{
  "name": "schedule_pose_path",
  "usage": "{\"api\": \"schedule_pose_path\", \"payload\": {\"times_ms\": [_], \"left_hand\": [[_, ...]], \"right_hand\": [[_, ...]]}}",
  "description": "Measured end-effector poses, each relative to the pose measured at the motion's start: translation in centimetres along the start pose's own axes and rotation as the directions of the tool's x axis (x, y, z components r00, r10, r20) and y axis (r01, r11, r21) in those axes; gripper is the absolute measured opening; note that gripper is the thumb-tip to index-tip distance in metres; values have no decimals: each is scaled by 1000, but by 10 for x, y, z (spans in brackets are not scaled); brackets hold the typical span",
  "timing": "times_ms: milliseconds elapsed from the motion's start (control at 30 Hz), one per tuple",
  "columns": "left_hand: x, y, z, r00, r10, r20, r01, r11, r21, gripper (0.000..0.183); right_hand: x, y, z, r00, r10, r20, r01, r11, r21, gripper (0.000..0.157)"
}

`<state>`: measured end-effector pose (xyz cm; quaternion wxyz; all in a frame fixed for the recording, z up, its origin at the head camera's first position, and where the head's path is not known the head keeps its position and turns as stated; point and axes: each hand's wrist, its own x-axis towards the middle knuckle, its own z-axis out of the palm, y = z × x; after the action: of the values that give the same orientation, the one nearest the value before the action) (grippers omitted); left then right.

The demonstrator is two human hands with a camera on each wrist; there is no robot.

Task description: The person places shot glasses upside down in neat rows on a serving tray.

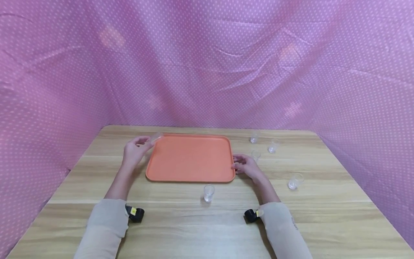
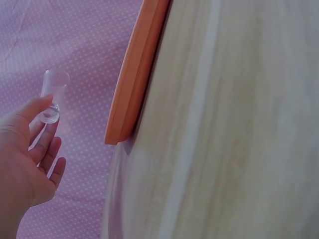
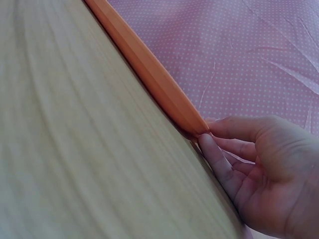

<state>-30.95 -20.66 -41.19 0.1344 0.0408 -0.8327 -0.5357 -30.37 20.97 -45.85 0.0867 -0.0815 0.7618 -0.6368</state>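
My left hand (image 1: 135, 150) pinches a small clear shot glass (image 1: 156, 137) between thumb and fingers, above the far left corner of an orange tray (image 1: 191, 158). In the left wrist view this shot glass (image 2: 54, 94) is tilted, its base by the fingertips, and stands apart from the tray's side (image 2: 132, 79). At the tray's right edge, my right hand (image 1: 247, 166) holds the rim; the right wrist view has the thumb and forefinger of this hand (image 3: 269, 169) at the rim's end (image 3: 192, 119). The tray lies flat on the table with nothing on it.
One clear shot glass (image 1: 208, 193) stands in front of the tray. To the right are several more, among them a glass (image 1: 256, 155) just behind my right hand and a glass (image 1: 293, 182) nearer the front. A pink dotted cloth (image 1: 207, 72) hangs around the wooden table (image 1: 194, 230).
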Motion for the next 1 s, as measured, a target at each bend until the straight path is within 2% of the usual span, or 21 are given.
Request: {"api": "schedule_pose_path", "payload": {"times_ms": [267, 500, 800, 1000], "left_hand": [[3, 2, 8, 999, -16, -47, 13, 998, -55, 45], [4, 5, 15, 1000, 0, -13, -1, 995, -95, 45], [9, 3, 24, 1000, -3, -10, 2, 991, -132, 39], [12, 0, 26, 1000, 6, 19, -4, 991, -136, 39]], "right_hand": [[1, -1, -1, 1000, -9, 0, 9, 1000, -12, 47], [0, -1, 0, 1000, -2, 6, 2, 1000, -6, 48], [2, -3, 0, 999, 24, 22, -24, 1000, 18, 50], [-9, -23, 5, 999, 23, 30, -23, 1000, 8, 48]]}}
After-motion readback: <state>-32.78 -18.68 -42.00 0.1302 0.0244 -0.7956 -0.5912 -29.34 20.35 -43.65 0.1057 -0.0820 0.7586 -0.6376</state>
